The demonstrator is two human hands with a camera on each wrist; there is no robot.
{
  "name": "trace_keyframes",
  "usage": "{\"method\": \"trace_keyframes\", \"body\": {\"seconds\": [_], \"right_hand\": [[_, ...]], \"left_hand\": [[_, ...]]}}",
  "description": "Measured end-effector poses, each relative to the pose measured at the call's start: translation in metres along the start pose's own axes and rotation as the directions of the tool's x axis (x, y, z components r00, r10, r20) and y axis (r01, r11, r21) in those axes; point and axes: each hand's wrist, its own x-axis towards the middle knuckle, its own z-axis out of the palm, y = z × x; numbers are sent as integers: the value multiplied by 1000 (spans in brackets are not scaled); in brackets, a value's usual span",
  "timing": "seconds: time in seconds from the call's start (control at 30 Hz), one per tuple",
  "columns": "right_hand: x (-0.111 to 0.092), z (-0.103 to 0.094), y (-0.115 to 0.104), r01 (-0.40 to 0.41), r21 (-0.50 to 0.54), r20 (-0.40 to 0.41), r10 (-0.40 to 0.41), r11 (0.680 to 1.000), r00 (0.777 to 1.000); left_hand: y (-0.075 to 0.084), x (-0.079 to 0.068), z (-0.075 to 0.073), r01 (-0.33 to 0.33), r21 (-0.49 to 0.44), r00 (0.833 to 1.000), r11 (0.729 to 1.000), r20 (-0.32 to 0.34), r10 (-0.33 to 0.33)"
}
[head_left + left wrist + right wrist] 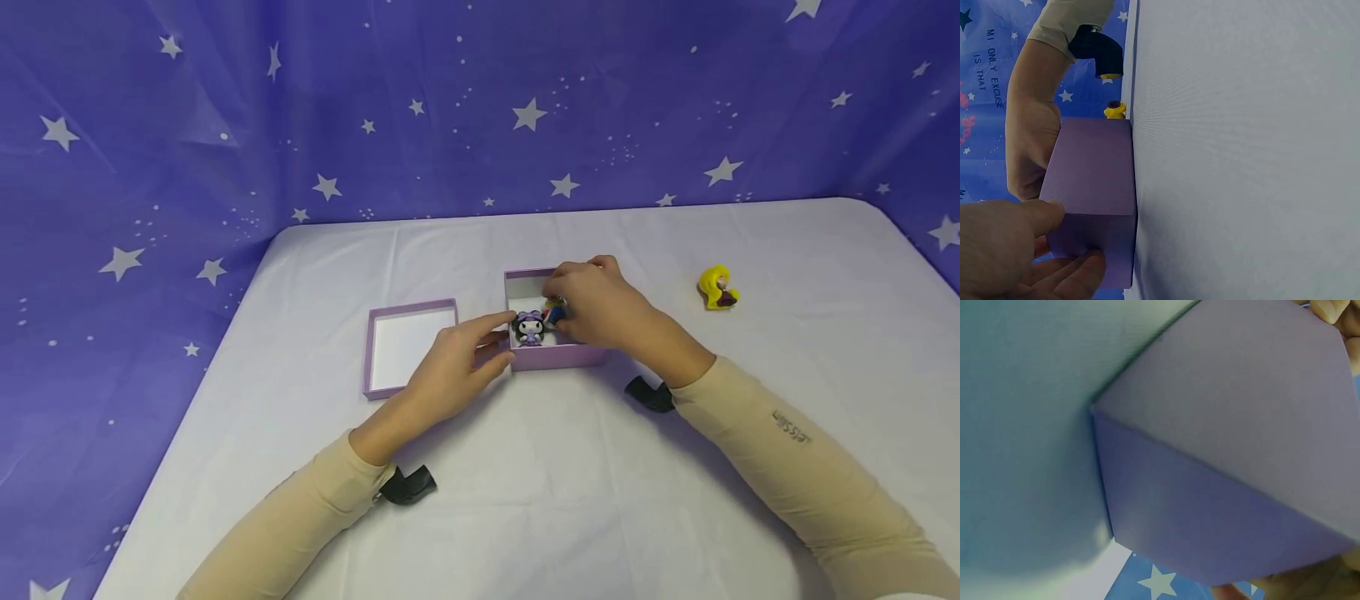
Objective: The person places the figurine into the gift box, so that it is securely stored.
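An uncovered purple box [558, 358] stands on the white table. Inside it, by the front left corner, is a small figurine [530, 328] with a white face and a dark and purple hood. My right hand [603, 308] reaches into the box from above and pinches a small blue, red and yellow figurine [554, 314], partly covered by the fingers. With fairly straight fingers, my left hand [450, 371] touches the box's left side; its thumb [1047, 214] rests at the front left corner. The right part of the box's inside is hidden behind my right hand.
Left of the box lies its purple-rimmed lid [369, 354], white inside facing up, partly behind my left hand. A yellow-haired figurine [717, 288] is on the table to the right. Behind the table hangs a blue star-patterned cloth [450, 75].
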Motion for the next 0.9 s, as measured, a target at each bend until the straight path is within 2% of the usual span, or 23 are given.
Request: {"method": "trace_keyframes", "body": {"seconds": [0.27,0.57,0.9], "right_hand": [[2,3,-1,-24,-53,19,25,998,1000],[-1,1,4,-8,-16,46,9,1000,999],[-19,-3,18,117,153,-86,-105,981,991]], "left_hand": [[1,1,1,-7,10,1000,1000,-8,7],[2,1,2,2,2,1000,1000,-4,-2],[4,0,1,18,24,1000,1000,1,-18]]}}
